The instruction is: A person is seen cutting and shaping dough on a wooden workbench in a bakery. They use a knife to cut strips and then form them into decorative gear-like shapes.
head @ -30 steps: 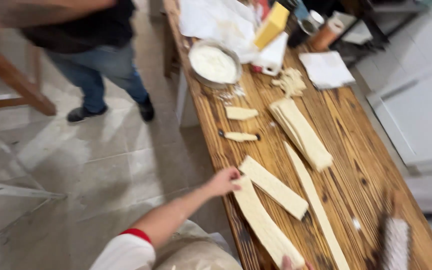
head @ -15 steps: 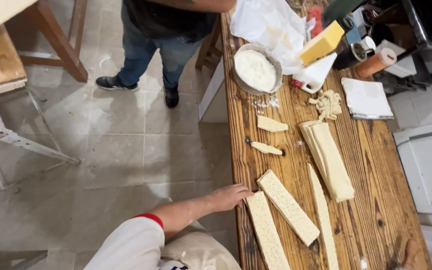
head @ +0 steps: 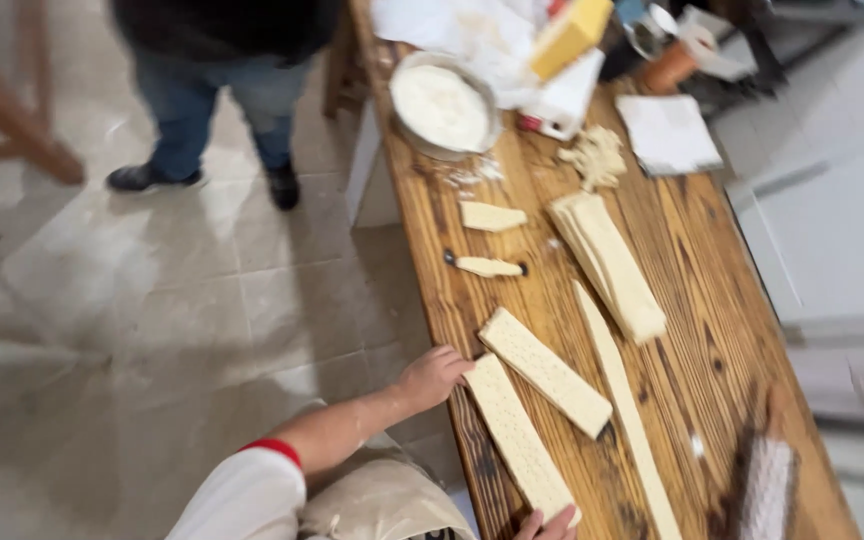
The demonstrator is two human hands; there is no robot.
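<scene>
At table edge — hands [head: 434, 376] on dough strip [head: 518, 438]

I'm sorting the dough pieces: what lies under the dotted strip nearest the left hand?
Under the dotted strip only the wooden table shows. The left hand touches its upper end; the right hand covers its lower end.

Matt, dimpled dough strip [head: 518, 437]; grainy varnished wood tbl [head: 692, 330]

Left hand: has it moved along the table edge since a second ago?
No. The left hand stays at the wooden table's near edge, touching the end of the long dough strip, as before.
</scene>
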